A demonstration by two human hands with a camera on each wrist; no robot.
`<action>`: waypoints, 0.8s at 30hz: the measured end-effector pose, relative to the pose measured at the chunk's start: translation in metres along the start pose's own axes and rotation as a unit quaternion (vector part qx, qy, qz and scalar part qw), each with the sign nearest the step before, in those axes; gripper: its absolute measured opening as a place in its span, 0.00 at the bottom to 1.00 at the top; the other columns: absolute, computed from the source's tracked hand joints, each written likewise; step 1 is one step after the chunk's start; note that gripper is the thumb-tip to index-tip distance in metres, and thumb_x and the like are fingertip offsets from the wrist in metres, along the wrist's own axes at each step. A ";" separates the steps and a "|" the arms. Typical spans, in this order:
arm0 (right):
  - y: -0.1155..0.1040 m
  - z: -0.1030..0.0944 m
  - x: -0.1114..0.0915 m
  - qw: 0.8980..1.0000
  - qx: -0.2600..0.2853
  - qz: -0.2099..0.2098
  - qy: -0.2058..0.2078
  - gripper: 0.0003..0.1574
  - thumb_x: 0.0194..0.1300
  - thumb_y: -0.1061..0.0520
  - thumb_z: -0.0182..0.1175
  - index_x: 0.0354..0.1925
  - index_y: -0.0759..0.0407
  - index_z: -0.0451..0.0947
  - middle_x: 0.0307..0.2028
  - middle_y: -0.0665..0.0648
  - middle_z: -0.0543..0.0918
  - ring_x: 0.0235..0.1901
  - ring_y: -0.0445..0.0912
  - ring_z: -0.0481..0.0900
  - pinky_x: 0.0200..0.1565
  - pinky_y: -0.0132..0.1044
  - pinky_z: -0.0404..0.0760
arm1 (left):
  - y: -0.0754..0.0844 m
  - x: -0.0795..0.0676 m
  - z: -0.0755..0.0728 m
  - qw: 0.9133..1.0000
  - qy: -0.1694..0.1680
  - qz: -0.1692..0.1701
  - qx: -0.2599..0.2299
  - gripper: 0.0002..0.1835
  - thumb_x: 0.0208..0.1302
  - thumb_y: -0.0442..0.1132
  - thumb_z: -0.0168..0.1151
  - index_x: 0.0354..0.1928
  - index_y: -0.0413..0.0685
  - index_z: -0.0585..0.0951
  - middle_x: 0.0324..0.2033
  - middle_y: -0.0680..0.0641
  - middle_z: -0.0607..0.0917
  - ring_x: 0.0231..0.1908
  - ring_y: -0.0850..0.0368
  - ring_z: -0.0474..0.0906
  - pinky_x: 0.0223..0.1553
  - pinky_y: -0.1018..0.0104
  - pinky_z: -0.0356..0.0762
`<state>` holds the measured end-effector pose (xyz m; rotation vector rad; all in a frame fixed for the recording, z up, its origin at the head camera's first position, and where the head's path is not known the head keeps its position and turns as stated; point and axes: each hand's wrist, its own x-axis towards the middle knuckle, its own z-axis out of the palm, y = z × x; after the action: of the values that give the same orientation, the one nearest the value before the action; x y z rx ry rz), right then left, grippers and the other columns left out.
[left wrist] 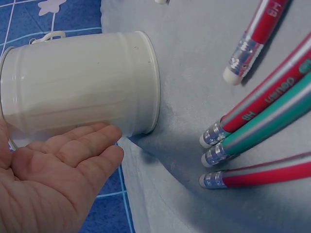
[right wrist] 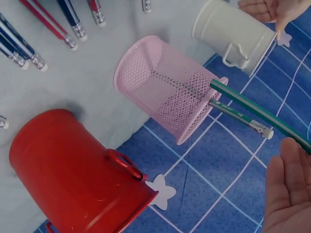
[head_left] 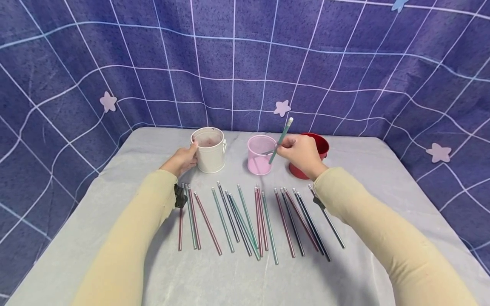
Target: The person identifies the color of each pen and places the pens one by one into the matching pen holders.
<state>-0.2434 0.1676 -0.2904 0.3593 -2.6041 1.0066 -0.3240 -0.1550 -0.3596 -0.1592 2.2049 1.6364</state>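
My right hand pinches a green pencil, its eraser end up, over the pink mesh pencil cup. The right wrist view shows the lower end of this held pencil at the cup's rim. Another green pencil leans inside the mesh cup, eraser end sticking out. My left hand touches the side of the white bucket, thumb at its rim. In the left wrist view that hand's visible fingers lie fairly straight along the bucket.
A red bucket stands behind and beside my right hand, partly hidden. Several red, green and dark blue pencils, such as a red pencil and a dark pencil, lie across the grey cloth. A blue gridded curtain hangs behind.
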 end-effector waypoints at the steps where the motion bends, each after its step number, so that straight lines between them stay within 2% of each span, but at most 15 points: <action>1: 0.000 0.000 0.001 1.000 0.003 0.001 0.004 0.06 0.53 0.62 0.61 0.24 0.63 0.84 0.21 0.53 0.83 0.24 0.43 0.71 0.29 0.33 0.70 | 0.000 0.001 0.000 1.000 0.000 0.000 0.000 0.40 0.76 0.55 0.25 0.69 0.21 0.41 0.66 0.23 0.54 0.68 0.37 0.53 0.69 0.56 0.53; 12: 0.000 -0.001 0.005 1.000 0.012 -0.005 0.023 0.08 0.56 0.62 0.62 0.29 0.66 0.85 0.26 0.59 0.86 0.27 0.46 0.76 0.30 0.34 0.72 | 0.001 0.000 -0.001 1.000 -0.006 0.007 -0.018 0.40 0.76 0.54 0.25 0.68 0.20 0.39 0.66 0.21 0.52 0.69 0.35 0.50 0.69 0.55 0.52; 16: 0.001 0.000 0.007 1.000 0.012 -0.009 0.022 0.08 0.55 0.62 0.62 0.30 0.66 0.85 0.27 0.60 0.86 0.28 0.47 0.78 0.30 0.33 0.73 | 0.001 0.000 0.001 1.000 -0.002 0.005 -0.010 0.40 0.76 0.55 0.25 0.69 0.21 0.39 0.66 0.22 0.52 0.69 0.37 0.51 0.69 0.55 0.52; 19: 0.003 0.001 0.007 1.000 0.012 -0.001 0.018 0.08 0.55 0.62 0.62 0.31 0.66 0.84 0.28 0.60 0.87 0.29 0.48 0.81 0.32 0.33 0.75 | -0.008 0.014 -0.004 1.000 -0.003 0.007 -0.012 0.43 0.75 0.58 0.29 0.69 0.22 0.40 0.66 0.23 0.53 0.68 0.37 0.52 0.69 0.56 0.54; 20: 0.003 0.001 0.006 1.000 0.013 0.003 0.017 0.08 0.55 0.62 0.62 0.32 0.67 0.84 0.29 0.61 0.87 0.30 0.49 0.82 0.32 0.33 0.75 | -0.017 0.028 -0.010 0.999 -0.010 0.022 -0.022 0.46 0.74 0.60 0.35 0.68 0.20 0.41 0.64 0.21 0.56 0.67 0.37 0.57 0.67 0.57 0.60; 21: 0.004 0.001 0.006 1.000 0.014 0.007 0.017 0.09 0.55 0.62 0.62 0.32 0.67 0.84 0.30 0.61 0.87 0.31 0.49 0.82 0.32 0.33 0.76 | -0.022 0.035 -0.013 0.999 -0.012 0.023 -0.026 0.46 0.74 0.60 0.36 0.69 0.20 0.41 0.64 0.21 0.56 0.67 0.37 0.57 0.67 0.57 0.60; 23: 0.006 0.002 0.006 1.000 0.015 0.008 0.024 0.10 0.55 0.62 0.61 0.34 0.67 0.84 0.30 0.61 0.87 0.31 0.50 0.83 0.32 0.33 0.76 | -0.027 0.043 -0.016 0.999 -0.015 0.024 -0.031 0.48 0.73 0.62 0.37 0.69 0.20 0.42 0.64 0.20 0.57 0.66 0.36 0.58 0.66 0.57 0.62; 24: 0.008 0.002 0.006 0.999 0.017 0.006 0.031 0.10 0.54 0.63 0.61 0.34 0.67 0.84 0.30 0.61 0.87 0.31 0.50 0.83 0.31 0.32 0.75 | -0.026 0.042 -0.015 0.999 -0.012 0.021 -0.028 0.47 0.73 0.61 0.37 0.69 0.21 0.42 0.64 0.20 0.57 0.66 0.36 0.58 0.67 0.57 0.61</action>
<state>-0.2522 0.1710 -0.2940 0.3154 -2.5404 1.0492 -0.3582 -0.1711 -0.3947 -0.1081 2.1588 1.7155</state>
